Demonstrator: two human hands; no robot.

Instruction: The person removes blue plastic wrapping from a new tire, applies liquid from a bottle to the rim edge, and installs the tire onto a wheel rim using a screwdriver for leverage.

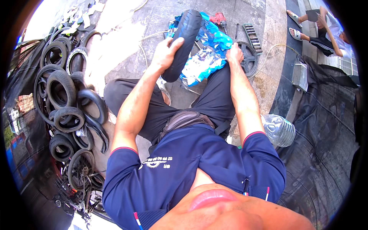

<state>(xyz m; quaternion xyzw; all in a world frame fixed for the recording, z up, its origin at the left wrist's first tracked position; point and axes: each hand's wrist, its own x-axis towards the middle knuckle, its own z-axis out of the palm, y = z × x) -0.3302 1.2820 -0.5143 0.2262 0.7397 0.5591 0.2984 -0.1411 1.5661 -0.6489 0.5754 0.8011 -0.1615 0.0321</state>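
My left hand [168,51] grips a black tire [184,40], seen tread-on and tilted, with its upper end leaning to the right. My right hand [234,53] is closed on the edge of crumpled blue and white plastic wrapping [203,65], which spreads on the paving between my knees and partly behind the tire. A black wheel rim [250,67] lies just right of my right hand. Above the wrapping are a red power tool [217,19], a thin metal bar [237,31] and a tray of sockets [253,38].
Piles of tires [61,90] fill the left side. A water jug [280,132] stands by my right hip, near a metal box [299,76] and dark sheeting [310,153]. Another person in sandals [337,42] is at the upper right. A hose [276,45] crosses the paving [134,53].
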